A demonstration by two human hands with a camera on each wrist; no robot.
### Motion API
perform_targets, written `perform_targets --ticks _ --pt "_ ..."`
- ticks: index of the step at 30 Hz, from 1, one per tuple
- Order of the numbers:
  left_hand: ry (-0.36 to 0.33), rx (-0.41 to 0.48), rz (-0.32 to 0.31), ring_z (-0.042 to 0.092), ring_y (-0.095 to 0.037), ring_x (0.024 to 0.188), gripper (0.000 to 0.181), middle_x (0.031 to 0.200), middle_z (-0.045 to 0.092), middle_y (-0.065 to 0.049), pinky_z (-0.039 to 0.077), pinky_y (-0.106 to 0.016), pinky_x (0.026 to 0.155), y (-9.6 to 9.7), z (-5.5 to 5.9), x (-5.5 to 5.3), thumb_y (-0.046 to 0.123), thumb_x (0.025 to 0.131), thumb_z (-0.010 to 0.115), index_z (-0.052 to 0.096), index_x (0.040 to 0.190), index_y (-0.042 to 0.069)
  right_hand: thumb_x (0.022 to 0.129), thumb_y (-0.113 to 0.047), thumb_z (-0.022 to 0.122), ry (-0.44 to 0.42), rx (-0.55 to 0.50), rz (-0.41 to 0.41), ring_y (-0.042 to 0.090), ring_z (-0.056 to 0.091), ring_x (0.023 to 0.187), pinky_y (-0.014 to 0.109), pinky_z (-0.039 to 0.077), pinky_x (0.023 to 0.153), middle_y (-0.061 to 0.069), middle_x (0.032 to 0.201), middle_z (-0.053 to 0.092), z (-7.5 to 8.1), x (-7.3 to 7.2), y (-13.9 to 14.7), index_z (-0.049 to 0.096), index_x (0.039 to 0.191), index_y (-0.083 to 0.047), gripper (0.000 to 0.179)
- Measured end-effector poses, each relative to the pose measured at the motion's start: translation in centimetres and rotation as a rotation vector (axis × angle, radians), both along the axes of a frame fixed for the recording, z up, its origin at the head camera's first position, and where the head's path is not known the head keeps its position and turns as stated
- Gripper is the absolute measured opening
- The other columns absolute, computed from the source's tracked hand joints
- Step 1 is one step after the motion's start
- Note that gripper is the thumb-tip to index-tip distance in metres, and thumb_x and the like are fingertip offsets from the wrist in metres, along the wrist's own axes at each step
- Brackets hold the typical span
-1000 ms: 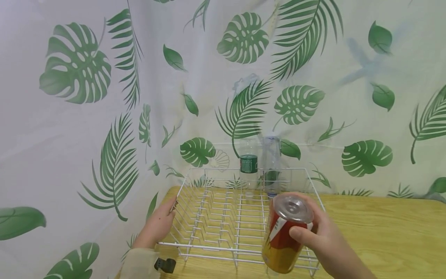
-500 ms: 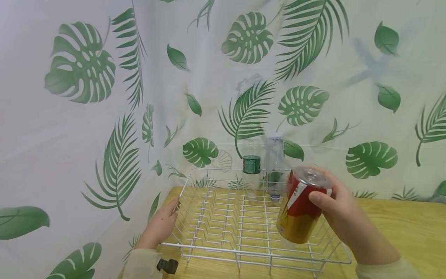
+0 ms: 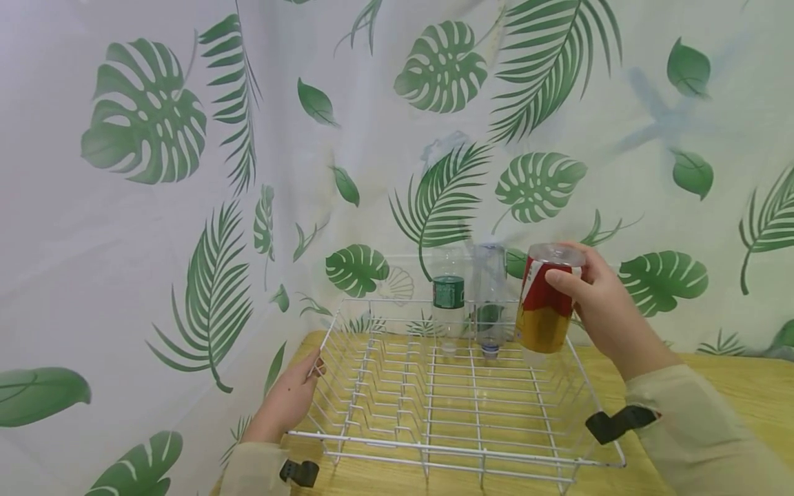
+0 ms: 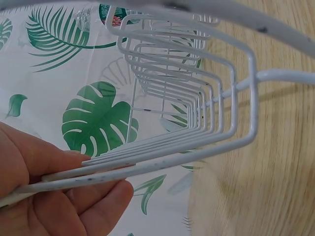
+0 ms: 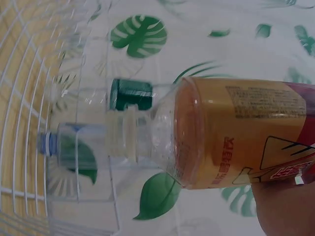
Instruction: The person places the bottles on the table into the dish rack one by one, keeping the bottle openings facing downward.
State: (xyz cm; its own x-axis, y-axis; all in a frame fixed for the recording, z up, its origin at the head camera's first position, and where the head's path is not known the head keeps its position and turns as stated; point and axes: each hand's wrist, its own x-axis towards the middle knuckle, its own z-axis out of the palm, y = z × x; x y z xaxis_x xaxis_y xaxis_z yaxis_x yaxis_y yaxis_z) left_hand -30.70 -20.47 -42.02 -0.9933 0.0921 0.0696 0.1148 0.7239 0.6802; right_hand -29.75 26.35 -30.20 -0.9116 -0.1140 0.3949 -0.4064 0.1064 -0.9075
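My right hand (image 3: 611,310) grips a plastic drink bottle (image 3: 546,303) with a red and orange label, upside down. Its clear, uncapped-looking neck (image 5: 128,135) points down, over the back right of a white wire dish rack (image 3: 428,446). On the rack's left side, my left hand (image 3: 288,396) holds the side wires, thumb on one side and fingers (image 4: 106,206) on the other. Two empty clear bottles stand neck down at the back of the rack: one with a green label (image 3: 448,293), the other without a visible label (image 3: 490,296).
The rack stands on a wood-grain table (image 3: 713,413). Behind it and to the left hang white sheets (image 3: 384,193) printed with green leaves. Low wire dividers (image 3: 406,399) run through the rack's left half. Black straps sit at both wrists.
My right hand has carried the upside-down bottle away from me and slightly right, from the rack's front right to its back right. My left hand keeps its hold on the rack.
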Motion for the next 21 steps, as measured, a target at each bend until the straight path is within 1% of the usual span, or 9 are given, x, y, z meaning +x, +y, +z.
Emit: perform_targets --ticks 2,3,5,7,9,10,13,17,21 --pt "0.003 0.003 -0.008 0.047 -0.038 0.135 0.053 0.143 0.055 -0.018 0.035 -0.059 0.111 -0.1 0.0 0.0 0.008 0.108 0.037 0.027 0.159 0.002 0.104 -0.033 0.058 -0.022 0.04 -0.04 0.026 0.046 0.121 0.019 0.05 0.089 0.013 0.141 0.043 -0.1 -1.4 0.2 0.029 0.156 -0.017 0.062" --pt "0.002 0.003 -0.012 0.047 -0.038 0.135 0.053 0.143 0.055 -0.017 0.035 -0.059 0.111 -0.1 0.0 0.0 0.008 0.107 0.037 0.027 0.159 0.002 0.103 -0.037 0.058 -0.04 0.062 -0.061 0.026 0.045 0.125 0.022 0.05 0.094 0.013 0.145 0.041 -0.2 -2.1 0.3 0.025 0.159 -0.017 0.067" --pt "0.007 0.01 -0.027 0.047 -0.038 0.135 0.053 0.144 0.055 -0.017 0.035 -0.059 0.111 -0.1 0.0 0.0 0.008 0.108 0.038 0.026 0.159 0.001 0.102 -0.043 0.058 -0.069 0.096 -0.084 0.03 0.041 0.132 0.032 0.045 0.105 0.016 0.152 0.037 -0.5 -3.4 0.6 0.018 0.163 -0.016 0.077" --pt "0.008 0.014 -0.035 0.047 -0.038 0.136 0.054 0.145 0.053 -0.017 0.035 -0.06 0.111 -0.2 0.0 0.0 0.008 0.108 0.039 0.026 0.159 0.001 0.102 -0.045 0.058 -0.105 0.114 -0.095 0.035 0.032 0.142 0.046 0.037 0.114 0.018 0.159 0.028 -1.0 -4.6 1.0 0.01 0.164 -0.015 0.084" --pt "0.01 0.016 -0.041 0.047 -0.038 0.136 0.054 0.147 0.052 -0.017 0.034 -0.06 0.111 -0.2 0.0 -0.1 0.008 0.108 0.04 0.026 0.159 0.0 0.102 -0.046 0.058 -0.122 0.14 -0.104 0.038 0.026 0.147 0.058 0.028 0.116 0.019 0.163 0.023 -1.7 -5.9 1.5 0.005 0.164 -0.013 0.089" --pt "0.01 0.016 -0.043 0.047 -0.038 0.136 0.054 0.147 0.052 -0.017 0.034 -0.06 0.112 -0.2 0.0 -0.1 0.008 0.108 0.04 0.026 0.159 0.0 0.102 -0.045 0.058 -0.121 0.154 -0.108 0.04 0.025 0.147 0.06 0.027 0.115 0.022 0.163 0.022 -2.1 -6.4 1.6 0.004 0.164 -0.011 0.089" --pt "0.002 0.018 -0.043 0.048 -0.037 0.135 0.054 0.147 0.051 -0.018 0.034 -0.06 0.112 -0.3 0.1 -0.2 0.009 0.108 0.04 0.026 0.159 0.0 0.102 -0.047 0.057 -0.128 0.219 -0.128 0.044 0.024 0.147 0.061 0.027 0.115 0.026 0.163 0.022 -3.1 -7.7 1.8 0.002 0.163 -0.006 0.092" --pt "-0.01 0.052 -0.041 0.053 -0.036 0.131 0.054 0.145 0.053 -0.02 0.036 -0.059 0.111 -0.3 0.2 -0.2 0.007 0.107 0.041 0.027 0.158 -0.001 0.101 -0.052 0.055 -0.132 0.316 -0.152 0.05 0.026 0.144 0.064 0.03 0.112 0.033 0.16 0.021 -4.1 -8.7 1.9 0.001 0.162 -0.002 0.095" --pt "-0.012 0.069 -0.038 0.055 -0.035 0.129 0.054 0.145 0.052 -0.02 0.037 -0.058 0.11 -0.3 0.2 -0.2 0.007 0.106 0.042 0.028 0.158 -0.001 0.102 -0.053 0.051 -0.131 0.363 -0.173 0.051 0.034 0.14 0.064 0.036 0.108 0.035 0.155 0.028 -5.2 -9.4 2.0 0.006 0.161 0.0 0.091"
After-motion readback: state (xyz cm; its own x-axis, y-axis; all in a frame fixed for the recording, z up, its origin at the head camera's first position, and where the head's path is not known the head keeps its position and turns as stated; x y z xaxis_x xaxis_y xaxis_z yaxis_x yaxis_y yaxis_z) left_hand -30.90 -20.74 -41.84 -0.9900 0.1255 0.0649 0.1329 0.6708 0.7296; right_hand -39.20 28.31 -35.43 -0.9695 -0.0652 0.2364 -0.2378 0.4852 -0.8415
